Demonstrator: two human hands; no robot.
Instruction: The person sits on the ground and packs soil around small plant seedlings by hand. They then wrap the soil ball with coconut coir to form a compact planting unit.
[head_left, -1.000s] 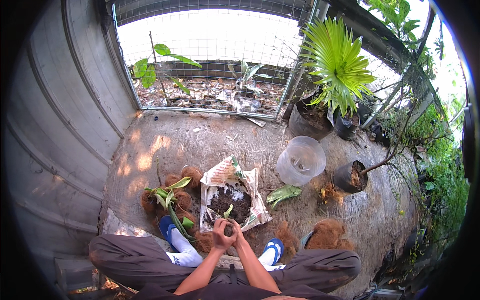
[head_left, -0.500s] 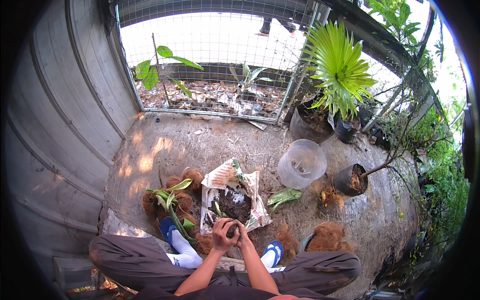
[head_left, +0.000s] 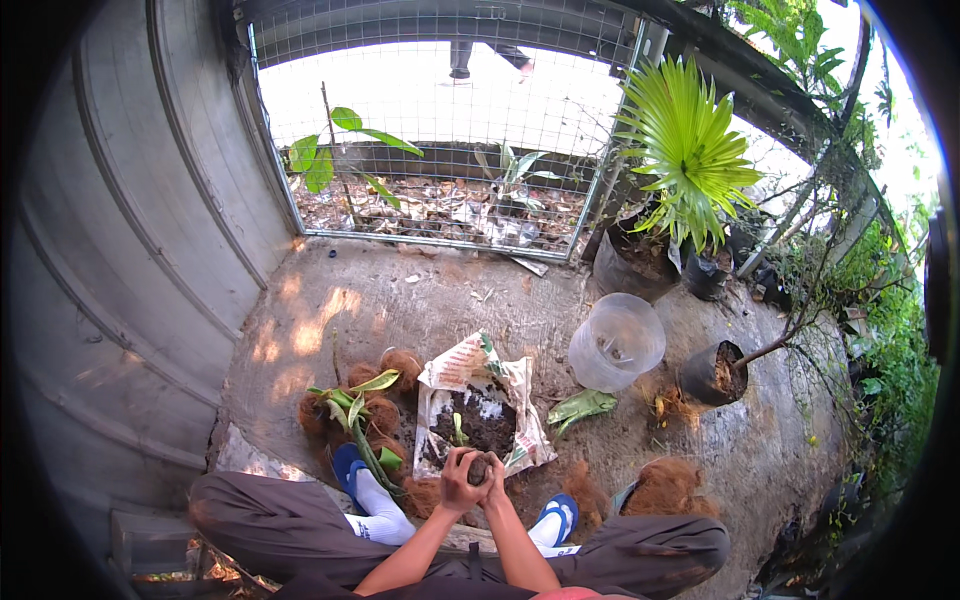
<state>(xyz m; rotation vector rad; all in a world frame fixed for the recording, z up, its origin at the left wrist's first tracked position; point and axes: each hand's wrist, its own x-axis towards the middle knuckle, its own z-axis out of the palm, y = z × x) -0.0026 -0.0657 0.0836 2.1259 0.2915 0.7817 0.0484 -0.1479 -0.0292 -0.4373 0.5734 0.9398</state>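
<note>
Soil is holding together in a dark, rounded clump (head_left: 479,470) just in front of the person, near the close edge of an opened sack (head_left: 455,367). Left hand (head_left: 458,486) and right hand (head_left: 495,482) are both cupping it, fingers curling around its sides while its top is showing between them. The clump is looking nearly round, so no clear long axis is showing. A small green shoot (head_left: 459,430) is rising just beyond the left fingers, its long axis pointing away from the person and leaning slightly left; the fingers are hiding its base.

The sack, pale, creased and printed, is lying spread open and holding loose, crumbly dark soil (head_left: 485,428), with white patches showing through. To its right, a clear round plastic tub (head_left: 617,343) is catching light; small marks are showing at its bottom, too unclear to name. A black pot (head_left: 713,375) is tilting beside it, holding brown soil and a thin woody stem leaning right.

Shaggy brown fibre balls (head_left: 385,415) are clustering left of the sack, with long, strap-like green leaves (head_left: 360,440) lying across them. A matted fibre heap (head_left: 660,488) is resting at the right on the rough concrete floor (head_left: 500,305).
</note>
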